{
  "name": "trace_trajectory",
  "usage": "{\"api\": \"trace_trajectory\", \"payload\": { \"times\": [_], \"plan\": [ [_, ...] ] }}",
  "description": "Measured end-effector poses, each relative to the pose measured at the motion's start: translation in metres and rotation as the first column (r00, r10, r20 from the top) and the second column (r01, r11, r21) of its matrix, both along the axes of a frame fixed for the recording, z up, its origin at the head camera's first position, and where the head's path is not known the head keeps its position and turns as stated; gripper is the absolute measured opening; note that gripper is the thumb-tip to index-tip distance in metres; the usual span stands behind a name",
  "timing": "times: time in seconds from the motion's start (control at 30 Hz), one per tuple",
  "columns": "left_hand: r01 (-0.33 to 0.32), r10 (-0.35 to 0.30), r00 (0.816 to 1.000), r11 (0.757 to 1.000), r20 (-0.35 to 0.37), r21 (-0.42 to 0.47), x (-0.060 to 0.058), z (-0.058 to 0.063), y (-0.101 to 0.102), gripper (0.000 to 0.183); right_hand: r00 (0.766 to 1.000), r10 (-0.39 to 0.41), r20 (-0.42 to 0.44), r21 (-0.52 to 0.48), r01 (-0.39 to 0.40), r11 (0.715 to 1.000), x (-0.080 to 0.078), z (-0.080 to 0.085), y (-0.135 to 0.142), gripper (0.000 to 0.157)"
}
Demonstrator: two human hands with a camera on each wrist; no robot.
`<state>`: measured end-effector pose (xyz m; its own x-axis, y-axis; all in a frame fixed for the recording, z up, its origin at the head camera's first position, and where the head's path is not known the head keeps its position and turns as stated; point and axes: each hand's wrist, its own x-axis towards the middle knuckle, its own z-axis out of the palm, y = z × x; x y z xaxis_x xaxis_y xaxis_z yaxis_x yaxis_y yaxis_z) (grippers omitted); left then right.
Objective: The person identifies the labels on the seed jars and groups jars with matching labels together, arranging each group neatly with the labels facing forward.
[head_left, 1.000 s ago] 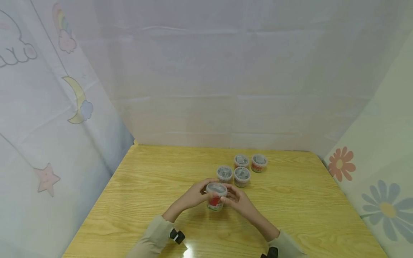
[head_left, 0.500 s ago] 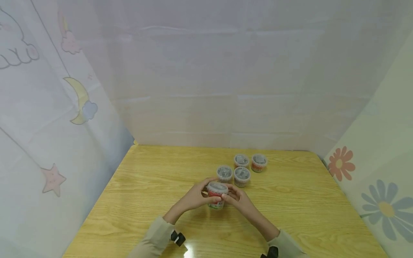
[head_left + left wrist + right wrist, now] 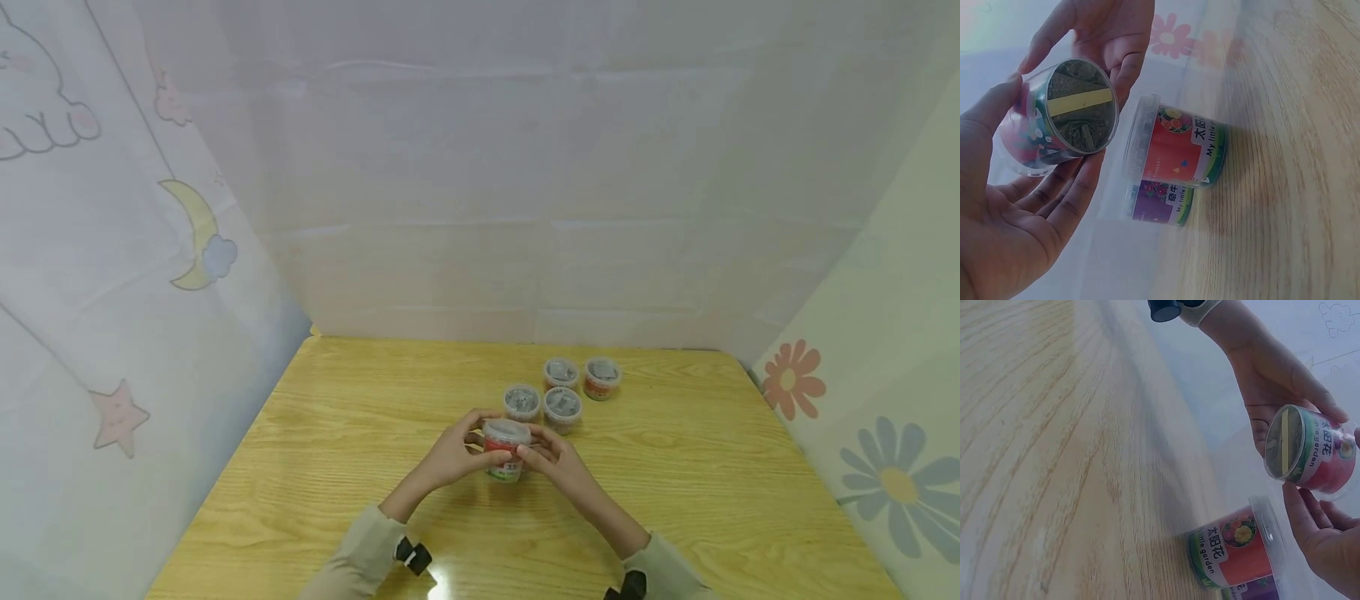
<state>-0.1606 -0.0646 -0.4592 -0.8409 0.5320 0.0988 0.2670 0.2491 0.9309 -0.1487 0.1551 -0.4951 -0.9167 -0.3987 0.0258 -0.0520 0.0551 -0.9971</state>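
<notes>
Both hands hold one small clear plastic planting tub (image 3: 504,472) with a lid and a red "little garden" label, above the table. My left hand (image 3: 452,454) grips its left side, thumb across the front. The fingers of my right hand (image 3: 553,462) curl round the right side, thumb on the label. In the left wrist view the tub's clear base (image 3: 1082,128) faces the camera, showing dark contents and a yellow strip. Just behind the hands stand similar tubs, among them a red-labelled tub (image 3: 1172,147) and a purple-labelled tub (image 3: 1161,201).
Several lidded tubs stand grouped behind the hands, including a rear right tub (image 3: 602,379) and a rear middle tub (image 3: 561,372). They rest on a wood-grain table (image 3: 360,392). A pale cloth backdrop (image 3: 480,208) surrounds its back and sides.
The held tub has turned in the hands, bringing more of its label round to the front, and has risen slightly. My left thumb has moved from near the lid down to the label.
</notes>
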Motion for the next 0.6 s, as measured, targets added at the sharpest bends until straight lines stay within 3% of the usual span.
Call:
{"api": "trace_trajectory", "payload": {
  "times": [0.4,0.6],
  "plan": [
    [0.025,-0.032,0.996,0.996,0.080,0.090,-0.0030,0.0001,-0.0008,0.057,0.998,0.048,-0.032,-0.019,-0.049,0.999,-0.0012,-0.0027,0.0032,0.048],
    [0.004,-0.009,0.998,0.996,0.059,0.089,-0.0031,0.0008,0.0001,0.058,0.999,0.026,-0.044,-0.085,-0.029,0.996,-0.0007,-0.0054,0.0044,0.047]
  ]
}}
